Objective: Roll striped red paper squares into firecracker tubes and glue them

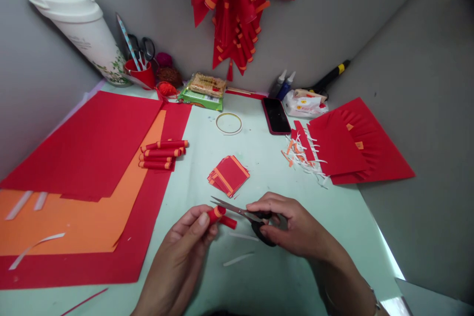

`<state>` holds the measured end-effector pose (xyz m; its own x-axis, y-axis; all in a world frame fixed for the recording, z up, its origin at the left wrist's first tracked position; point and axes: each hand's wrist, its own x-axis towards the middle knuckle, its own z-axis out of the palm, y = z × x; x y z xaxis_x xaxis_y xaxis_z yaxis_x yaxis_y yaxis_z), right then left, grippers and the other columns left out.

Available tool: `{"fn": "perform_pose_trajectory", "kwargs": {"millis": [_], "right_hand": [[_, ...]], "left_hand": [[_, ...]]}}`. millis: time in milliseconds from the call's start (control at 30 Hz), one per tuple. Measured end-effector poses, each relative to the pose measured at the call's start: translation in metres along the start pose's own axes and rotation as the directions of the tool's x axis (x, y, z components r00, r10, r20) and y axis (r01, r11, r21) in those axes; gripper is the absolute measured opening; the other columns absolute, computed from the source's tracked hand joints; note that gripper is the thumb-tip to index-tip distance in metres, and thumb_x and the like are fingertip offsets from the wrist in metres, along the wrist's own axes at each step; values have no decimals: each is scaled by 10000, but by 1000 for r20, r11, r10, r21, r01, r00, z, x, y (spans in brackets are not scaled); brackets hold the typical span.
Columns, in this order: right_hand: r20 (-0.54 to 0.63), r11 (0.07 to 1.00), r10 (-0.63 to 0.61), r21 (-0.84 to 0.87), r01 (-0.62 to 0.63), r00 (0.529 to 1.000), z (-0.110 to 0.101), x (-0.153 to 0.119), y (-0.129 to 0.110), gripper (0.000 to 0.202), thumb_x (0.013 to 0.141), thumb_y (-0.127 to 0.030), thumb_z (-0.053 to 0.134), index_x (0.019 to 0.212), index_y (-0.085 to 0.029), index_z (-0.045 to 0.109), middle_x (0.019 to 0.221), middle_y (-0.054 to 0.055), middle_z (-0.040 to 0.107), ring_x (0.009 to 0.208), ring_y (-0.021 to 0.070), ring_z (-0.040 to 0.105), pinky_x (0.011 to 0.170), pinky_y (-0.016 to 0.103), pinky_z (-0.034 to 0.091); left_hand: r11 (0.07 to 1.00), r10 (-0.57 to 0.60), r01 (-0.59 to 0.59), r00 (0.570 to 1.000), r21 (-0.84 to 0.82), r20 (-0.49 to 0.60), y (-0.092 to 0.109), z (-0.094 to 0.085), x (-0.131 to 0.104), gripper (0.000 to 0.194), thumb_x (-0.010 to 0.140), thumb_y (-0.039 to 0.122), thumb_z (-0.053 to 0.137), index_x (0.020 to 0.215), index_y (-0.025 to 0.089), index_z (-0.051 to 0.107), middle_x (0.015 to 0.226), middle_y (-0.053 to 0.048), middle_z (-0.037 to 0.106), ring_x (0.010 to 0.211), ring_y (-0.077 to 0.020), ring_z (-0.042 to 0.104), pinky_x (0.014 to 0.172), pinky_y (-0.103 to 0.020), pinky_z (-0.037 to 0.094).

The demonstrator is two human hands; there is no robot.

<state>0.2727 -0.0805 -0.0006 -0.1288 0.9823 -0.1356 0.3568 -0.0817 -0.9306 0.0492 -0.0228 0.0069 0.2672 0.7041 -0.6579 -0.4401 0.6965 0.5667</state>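
My left hand (187,244) pinches a red paper roll (216,214) with an orange band near its end. A plain red tube (228,221) lies just right of the roll. In my right hand (287,222) are black-handled scissors (240,211); their blades are slightly apart and point left, beside the roll's top end. Beyond the hands sits a stack of red squares (231,175) with orange strips. Finished-looking red rolls with orange ends (161,154) are piled at the left. Thin white strips (239,258) lie on the table below the scissors.
Large red (92,143) and orange sheets (122,207) cover the left of the table (200,128). A tape ring (228,123), phone (276,116) and paper scraps (301,158) lie farther back. A white tumbler (81,34) and red cup (142,76) stand at back left.
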Motion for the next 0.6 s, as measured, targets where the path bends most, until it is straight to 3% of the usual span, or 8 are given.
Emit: {"fn": "perform_pose_trajectory", "kwargs": {"millis": [600], "right_hand": [[-48,1000,-6,30,7,999,3,0,-1,427,792,-105,660,1166,-295,738,928,19,648,770,149,591,692,302,499]], "left_hand": [[1000,-20,19,999,-19,-29,2,1,-3,331,585,283,958,816,128,779,786,-48,738,667,-116,634,660,-194,567]]}}
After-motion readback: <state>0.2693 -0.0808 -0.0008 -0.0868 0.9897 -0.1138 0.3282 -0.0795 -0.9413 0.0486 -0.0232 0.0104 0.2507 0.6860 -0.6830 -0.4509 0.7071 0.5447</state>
